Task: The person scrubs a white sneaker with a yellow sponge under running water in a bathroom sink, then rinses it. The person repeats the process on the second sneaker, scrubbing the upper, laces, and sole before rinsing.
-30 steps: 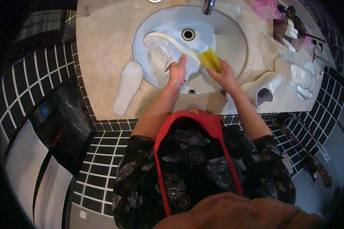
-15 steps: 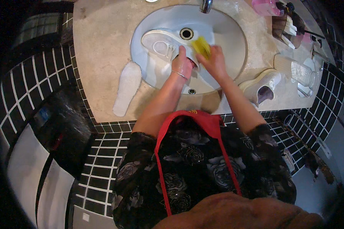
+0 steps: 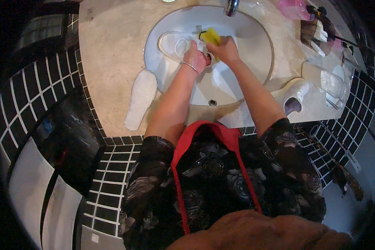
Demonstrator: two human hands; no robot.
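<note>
Sneaker (image 3: 168, 44) lies in the sink (image 3: 254, 54), left hand (image 3: 196, 58) gripping it, right hand (image 3: 224, 51) pinching a yellow scrubber (image 3: 211, 36); scrubbing appears unfinished. Insole (image 3: 141, 100) already out on tabletop (image 3: 108, 62); second sneaker (image 3: 296, 92), condition unclear.

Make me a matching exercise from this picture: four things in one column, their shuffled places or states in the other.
1. Insole
2. Yellow item
3. Tap
4. Left hand

A. At the far edge of the sink
B. Holding a shoe
C. On the counter, left
D. In the right hand

Pairs: 1-C, 2-D, 3-A, 4-B
</note>
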